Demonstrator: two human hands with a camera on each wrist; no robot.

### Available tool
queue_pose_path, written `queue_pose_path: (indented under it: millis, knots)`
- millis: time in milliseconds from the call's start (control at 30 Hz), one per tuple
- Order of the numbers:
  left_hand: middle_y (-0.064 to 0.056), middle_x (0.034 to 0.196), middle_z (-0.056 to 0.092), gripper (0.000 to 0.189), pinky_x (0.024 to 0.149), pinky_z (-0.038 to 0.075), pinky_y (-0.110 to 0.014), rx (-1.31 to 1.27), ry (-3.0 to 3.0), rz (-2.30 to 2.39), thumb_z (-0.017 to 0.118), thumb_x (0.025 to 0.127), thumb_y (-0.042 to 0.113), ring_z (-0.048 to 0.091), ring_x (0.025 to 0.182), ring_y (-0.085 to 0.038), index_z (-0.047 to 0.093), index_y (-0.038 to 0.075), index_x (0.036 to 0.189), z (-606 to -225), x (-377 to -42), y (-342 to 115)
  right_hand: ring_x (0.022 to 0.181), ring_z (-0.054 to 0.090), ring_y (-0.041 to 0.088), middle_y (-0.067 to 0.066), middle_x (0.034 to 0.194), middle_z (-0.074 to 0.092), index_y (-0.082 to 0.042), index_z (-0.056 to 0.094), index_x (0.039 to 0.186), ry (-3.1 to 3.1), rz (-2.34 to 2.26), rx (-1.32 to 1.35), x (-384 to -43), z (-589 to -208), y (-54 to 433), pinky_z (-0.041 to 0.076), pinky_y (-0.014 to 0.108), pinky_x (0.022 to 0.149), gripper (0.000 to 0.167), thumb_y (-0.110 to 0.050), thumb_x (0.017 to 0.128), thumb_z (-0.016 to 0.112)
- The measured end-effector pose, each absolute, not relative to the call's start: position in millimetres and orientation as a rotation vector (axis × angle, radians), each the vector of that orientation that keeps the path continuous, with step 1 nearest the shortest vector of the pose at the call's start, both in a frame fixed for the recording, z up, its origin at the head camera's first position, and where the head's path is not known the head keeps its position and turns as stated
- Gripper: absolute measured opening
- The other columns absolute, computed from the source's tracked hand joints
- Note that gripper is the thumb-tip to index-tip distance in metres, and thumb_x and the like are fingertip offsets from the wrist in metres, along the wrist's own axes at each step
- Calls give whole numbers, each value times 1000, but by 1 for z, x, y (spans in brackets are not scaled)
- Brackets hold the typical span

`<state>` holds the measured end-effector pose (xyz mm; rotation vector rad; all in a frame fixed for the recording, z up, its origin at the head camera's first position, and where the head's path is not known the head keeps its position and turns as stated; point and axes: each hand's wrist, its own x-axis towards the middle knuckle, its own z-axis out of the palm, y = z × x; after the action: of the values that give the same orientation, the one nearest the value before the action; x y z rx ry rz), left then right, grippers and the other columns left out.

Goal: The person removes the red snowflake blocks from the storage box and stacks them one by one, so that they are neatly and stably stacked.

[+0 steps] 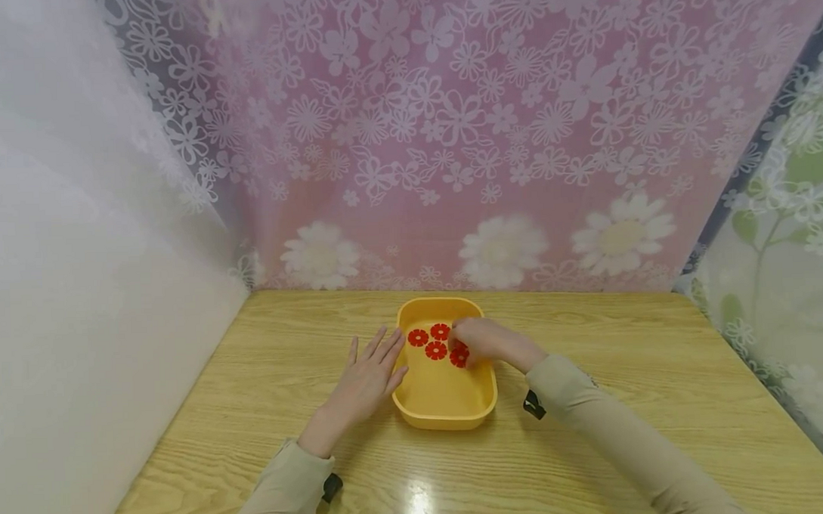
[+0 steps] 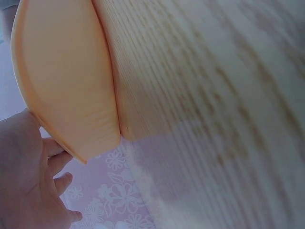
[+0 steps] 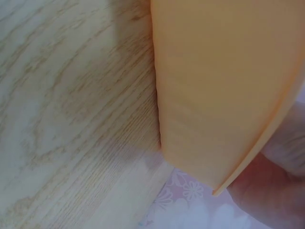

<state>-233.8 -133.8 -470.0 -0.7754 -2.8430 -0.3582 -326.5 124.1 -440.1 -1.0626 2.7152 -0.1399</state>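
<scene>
A yellow plastic tray point(image 1: 444, 421) with raised walls stands on the table. Several red notched discs, flower-shaped with a pale centre hole, lie on its floor; one disc point(image 1: 436, 351) is in the middle of the group. My left hand point(image 1: 368, 376) rests at the tray's left rim, fingers spread and nearly straight; the left wrist view shows them along the rim. Over the right wall reaches my right hand point(image 1: 482, 341), its curled fingers pinching the rightmost red disc point(image 1: 459, 357), which is partly covered. The right wrist view has the wall point(image 3: 219, 86) hiding the fingertips.
The wood-grain table point(image 1: 591, 341) extends around the tray. Behind it hangs a pink flowered curtain point(image 1: 407, 136), with a white sheet point(image 1: 77, 223) at the left and a flowered sheet point(image 1: 787, 289) at the right. Dark straps show under both sleeves.
</scene>
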Motion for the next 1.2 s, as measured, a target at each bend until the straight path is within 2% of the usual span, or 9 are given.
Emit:
queue_pose_path:
  millis: [167,367,533,833,1100,1200]
  knots:
    - [-6,166,30,60,119,9,-67,-774,-2841,-340,42,110,39,18,155,-30,30,10,160,-471,-234,-134,79,53,15,1,91,61,-9,73,98,2708,-121,-1078,-328,-441,125,51,33,74,28,-9,75,88]
    - [-8,165,32,60,119,10,-68,-773,-2836,-345,45,109,37,19,155,-30,32,8,159,-470,-234,-133,82,51,15,-3,89,56,-13,71,95,2708,-57,-1102,-330,-444,125,49,33,75,26,-14,76,87]
    - [-7,165,31,59,119,9,-67,-764,-2839,-354,47,109,36,19,155,-30,33,8,159,-469,-233,-133,86,50,17,-2,92,59,-14,70,100,2706,-42,-1084,-329,-445,125,50,35,79,27,-19,79,86]
    - [-6,165,30,59,119,9,-68,-764,-2837,-344,45,109,38,19,155,-30,34,7,159,-471,-234,-133,83,49,15,-4,89,54,-15,70,94,2725,-38,-1123,-325,-443,126,47,32,74,25,-22,76,86]
    - [-8,164,33,59,117,15,-69,-772,-2818,-322,46,109,37,22,154,-33,36,6,158,-473,-234,-133,82,53,13,0,99,60,-6,66,113,2723,-355,-1205,-320,-444,129,50,30,76,37,-18,81,81]
    - [-6,165,32,60,118,15,-69,-764,-2822,-317,45,109,38,21,154,-31,34,9,159,-473,-234,-133,84,55,14,3,101,62,-3,66,115,2718,-465,-1260,-317,-443,131,51,29,76,38,-16,82,80]
